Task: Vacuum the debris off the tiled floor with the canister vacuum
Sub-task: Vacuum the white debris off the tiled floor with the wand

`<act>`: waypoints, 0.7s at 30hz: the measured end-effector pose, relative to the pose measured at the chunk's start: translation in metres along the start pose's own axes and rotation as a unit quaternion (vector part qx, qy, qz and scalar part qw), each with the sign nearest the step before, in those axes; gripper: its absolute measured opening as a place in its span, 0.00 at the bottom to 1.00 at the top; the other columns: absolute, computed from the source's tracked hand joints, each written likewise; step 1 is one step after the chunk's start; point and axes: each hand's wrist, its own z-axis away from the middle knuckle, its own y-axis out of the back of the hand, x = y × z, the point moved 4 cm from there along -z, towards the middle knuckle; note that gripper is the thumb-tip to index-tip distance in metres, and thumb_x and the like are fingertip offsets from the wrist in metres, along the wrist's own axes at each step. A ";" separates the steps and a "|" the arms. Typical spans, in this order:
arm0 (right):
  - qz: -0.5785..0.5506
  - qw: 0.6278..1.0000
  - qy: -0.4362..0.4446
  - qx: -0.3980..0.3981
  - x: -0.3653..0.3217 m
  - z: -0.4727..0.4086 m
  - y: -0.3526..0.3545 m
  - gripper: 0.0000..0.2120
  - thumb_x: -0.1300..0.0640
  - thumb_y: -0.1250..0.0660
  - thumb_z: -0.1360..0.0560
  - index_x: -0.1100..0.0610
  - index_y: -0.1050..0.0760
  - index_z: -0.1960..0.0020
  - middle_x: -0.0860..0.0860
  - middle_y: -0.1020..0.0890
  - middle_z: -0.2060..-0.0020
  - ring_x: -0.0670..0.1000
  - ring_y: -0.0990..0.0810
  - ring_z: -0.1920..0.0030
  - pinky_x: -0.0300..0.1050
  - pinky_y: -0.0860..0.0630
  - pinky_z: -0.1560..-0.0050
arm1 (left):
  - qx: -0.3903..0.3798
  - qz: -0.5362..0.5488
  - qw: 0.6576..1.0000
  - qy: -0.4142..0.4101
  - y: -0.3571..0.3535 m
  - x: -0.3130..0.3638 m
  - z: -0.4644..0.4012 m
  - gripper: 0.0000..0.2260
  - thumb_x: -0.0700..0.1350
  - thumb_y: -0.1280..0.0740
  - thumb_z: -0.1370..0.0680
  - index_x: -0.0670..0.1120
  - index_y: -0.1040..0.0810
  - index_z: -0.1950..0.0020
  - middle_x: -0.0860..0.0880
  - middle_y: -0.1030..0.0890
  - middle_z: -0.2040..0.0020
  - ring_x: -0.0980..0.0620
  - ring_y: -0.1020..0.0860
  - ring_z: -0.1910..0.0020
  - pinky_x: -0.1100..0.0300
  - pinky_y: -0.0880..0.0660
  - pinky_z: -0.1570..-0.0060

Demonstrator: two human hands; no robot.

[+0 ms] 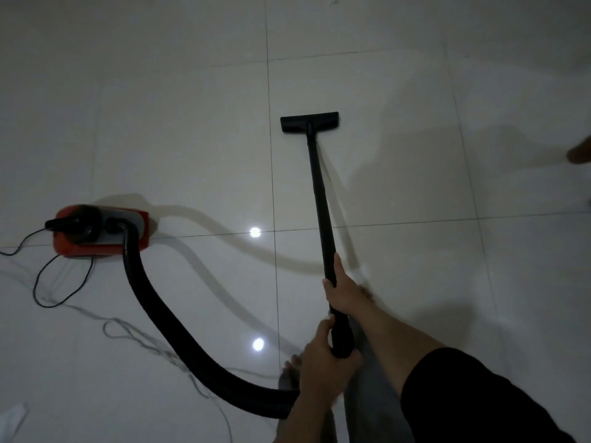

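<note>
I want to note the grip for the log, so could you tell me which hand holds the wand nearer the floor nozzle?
The right hand: it grips the wand further forward, while the left hand clasps its rear end by the hose.

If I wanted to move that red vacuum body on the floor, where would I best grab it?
Probably by the black handle on top of the red vacuum body, reaching straight down from above. It sits raised along the top, clear of the floor. Come from the near or far side: the hose leaves the right end, and the thin cord trails at the left.
</note>
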 end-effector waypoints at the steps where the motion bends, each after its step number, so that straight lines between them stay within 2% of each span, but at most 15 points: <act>1: 0.003 1.000 0.002 0.005 0.003 0.009 -0.010 0.34 0.52 0.45 0.17 0.44 0.66 0.22 0.55 0.22 0.47 0.44 0.27 0.64 0.36 0.31 0.64 | -0.004 -0.003 1.000 -0.007 0.004 -0.008 0.010 0.23 0.49 0.28 0.33 0.63 0.31 0.42 0.55 0.17 0.56 0.54 0.18 0.60 0.60 0.20 0.58; 2: 0.000 1.000 0.000 0.006 0.007 0.018 -0.019 0.34 0.52 0.45 0.17 0.45 0.66 0.22 0.56 0.22 0.45 0.43 0.27 0.64 0.35 0.32 0.65 | -0.010 -0.003 1.000 -0.010 0.008 -0.016 0.021 0.23 0.47 0.28 0.32 0.59 0.30 0.40 0.55 0.18 0.56 0.54 0.18 0.60 0.63 0.22 0.60; 4: -0.027 1.000 -0.001 0.005 0.013 0.033 -0.039 0.34 0.53 0.45 0.17 0.44 0.65 0.22 0.56 0.22 0.48 0.46 0.25 0.63 0.39 0.28 0.59 | -0.014 -0.014 1.000 -0.012 0.013 -0.033 0.038 0.26 0.46 0.28 0.32 0.54 0.30 0.35 0.54 0.18 0.56 0.54 0.19 0.60 0.66 0.24 0.61; 6: -0.045 0.999 0.002 0.010 0.023 0.043 -0.058 0.34 0.53 0.45 0.17 0.44 0.65 0.22 0.55 0.23 0.51 0.48 0.24 0.62 0.43 0.27 0.55 | 0.002 -0.042 0.999 -0.015 0.015 -0.049 0.050 0.30 0.53 0.29 0.35 0.56 0.31 0.33 0.52 0.17 0.55 0.51 0.18 0.57 0.56 0.21 0.53; 8: -0.054 0.998 0.002 0.015 0.031 0.050 -0.069 0.34 0.53 0.45 0.18 0.44 0.64 0.22 0.55 0.23 0.51 0.49 0.23 0.61 0.44 0.26 0.54 | 0.014 -0.070 0.997 -0.018 0.013 -0.069 0.057 0.31 0.58 0.31 0.37 0.59 0.32 0.35 0.53 0.17 0.55 0.48 0.18 0.55 0.45 0.21 0.48; 10: -0.064 0.998 0.005 0.017 0.038 0.056 -0.077 0.34 0.53 0.45 0.17 0.44 0.64 0.22 0.55 0.22 0.50 0.50 0.22 0.59 0.45 0.25 0.54 | 0.020 -0.098 0.995 -0.025 0.010 -0.084 0.061 0.28 0.60 0.32 0.36 0.60 0.33 0.38 0.52 0.18 0.55 0.46 0.18 0.55 0.43 0.21 0.48; 13: -0.069 0.997 0.011 0.016 0.049 0.063 -0.085 0.34 0.53 0.45 0.17 0.44 0.64 0.22 0.55 0.21 0.52 0.52 0.21 0.58 0.45 0.24 0.54 | 0.031 -0.106 0.992 -0.056 0.004 -0.090 0.069 0.24 0.59 0.32 0.35 0.58 0.31 0.41 0.53 0.19 0.57 0.47 0.20 0.57 0.43 0.21 0.51; 18: -0.097 0.993 0.042 0.051 0.068 0.076 -0.077 0.33 0.54 0.43 0.18 0.46 0.60 0.21 0.54 0.23 0.50 0.50 0.23 0.59 0.45 0.24 0.54 | 0.039 -0.103 0.990 -0.092 -0.015 -0.087 0.082 0.26 0.59 0.33 0.35 0.53 0.27 0.38 0.55 0.18 0.57 0.51 0.19 0.57 0.45 0.22 0.46; 21: -0.112 0.991 0.054 0.055 0.081 0.086 -0.066 0.32 0.55 0.43 0.18 0.47 0.58 0.21 0.53 0.23 0.54 0.50 0.23 0.60 0.44 0.24 0.56 | 0.032 -0.105 0.988 -0.109 -0.031 -0.081 0.089 0.26 0.56 0.32 0.34 0.52 0.26 0.37 0.53 0.18 0.60 0.53 0.19 0.60 0.47 0.21 0.50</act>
